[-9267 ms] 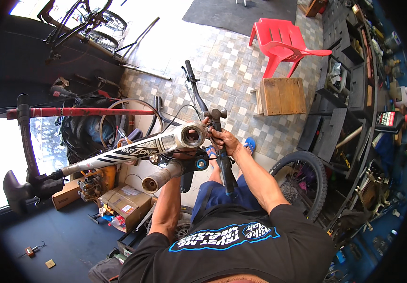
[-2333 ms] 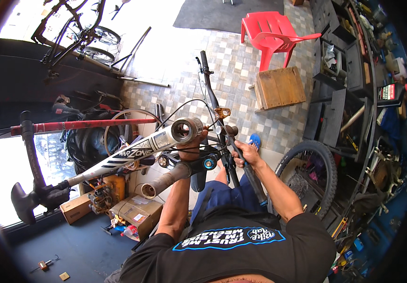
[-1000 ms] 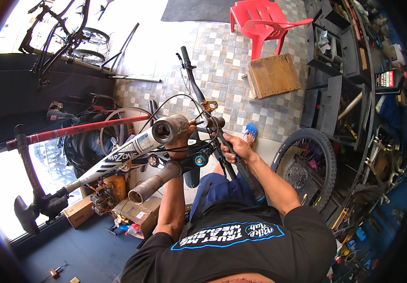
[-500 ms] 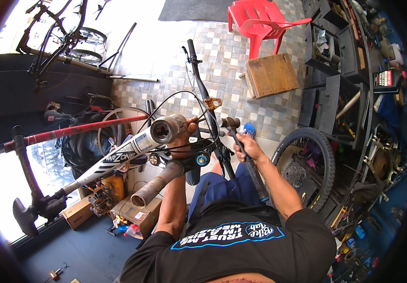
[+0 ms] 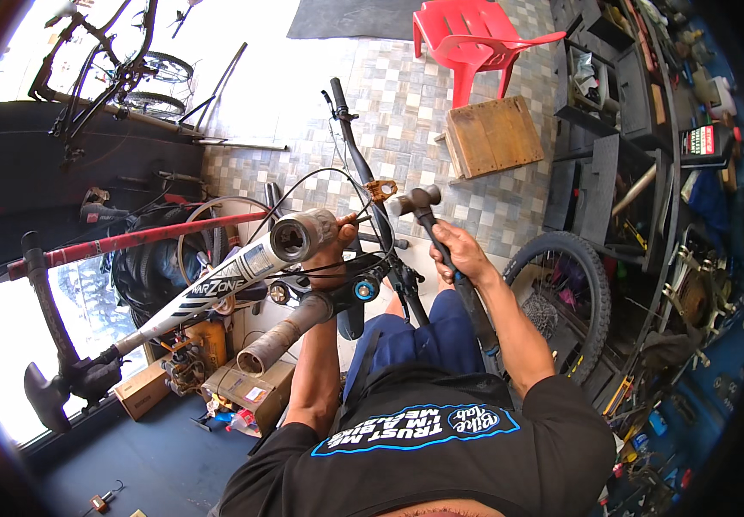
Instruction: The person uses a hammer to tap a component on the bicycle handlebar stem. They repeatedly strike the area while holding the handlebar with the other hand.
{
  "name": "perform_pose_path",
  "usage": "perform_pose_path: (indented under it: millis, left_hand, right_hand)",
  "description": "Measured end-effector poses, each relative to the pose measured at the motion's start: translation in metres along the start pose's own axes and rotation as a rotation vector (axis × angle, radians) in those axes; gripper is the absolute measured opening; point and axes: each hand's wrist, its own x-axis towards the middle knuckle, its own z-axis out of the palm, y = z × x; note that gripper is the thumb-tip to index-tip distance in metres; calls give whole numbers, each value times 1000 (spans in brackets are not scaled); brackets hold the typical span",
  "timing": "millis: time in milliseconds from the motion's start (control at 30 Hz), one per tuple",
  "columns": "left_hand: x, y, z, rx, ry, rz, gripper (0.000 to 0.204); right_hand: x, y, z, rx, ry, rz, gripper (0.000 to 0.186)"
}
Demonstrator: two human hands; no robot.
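My right hand (image 5: 460, 252) is closed around the black handle of a hammer (image 5: 417, 202). The metal hammer head is up in the air, right of the bicycle frame and apart from it. A white and black bicycle frame (image 5: 225, 280) lies across in front of me, its round head tube end turned up towards me. Around the far side of that head tube my left hand (image 5: 329, 258) is closed; the tube hides most of its fingers, and anything else in them cannot be seen. Just beyond, a black handlebar (image 5: 356, 142) with cables and a rusty orange clamp (image 5: 380, 190) stand close.
A worn brown tube (image 5: 286, 334) and a blue fork knob (image 5: 365, 291) sit beside my left forearm. To the right are a bicycle wheel (image 5: 591, 284) and dark shelves. A wooden stool (image 5: 494, 138) and red chair (image 5: 479, 39) stand ahead. A cardboard box (image 5: 255, 392) is at left.
My right hand has lifted the hammer, so its head is farther up and away from me. My left hand stays at the head tube. The view has shifted slightly.
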Motion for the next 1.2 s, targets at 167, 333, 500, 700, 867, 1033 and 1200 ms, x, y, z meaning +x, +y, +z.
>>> perform_pose_path:
  millis: [167, 333, 500, 700, 867, 1033, 1200]
  left_hand:
    - [-2, -2, -2, 1, 10, -3, 30]
    - [-2, 2, 2, 7, 31, 31, 27]
    - [0, -9, 3, -178, 55, 35, 24]
    - [-2, -11, 0, -25, 78, 90, 21]
    - [3, -7, 4, -105, 47, 7, 21]
    - [2, -12, 1, -137, 52, -15, 22]
    - [-1, 14, 0, 156, 9, 40, 19]
  right_hand:
    - [9, 5, 22, -207, 6, -53, 42]
    - [8, 3, 42, -228, -126, -95, 57]
    - [-4, 0, 50, -314, -111, -137, 65]
    - [5, 8, 14, 6, 249, -123, 72]
    - [2, 6, 8, 70, 161, -133, 70]
    - [-12, -13, 55, -30, -219, -37, 69]
    - [-7, 3, 42, 33, -170, -9, 70]
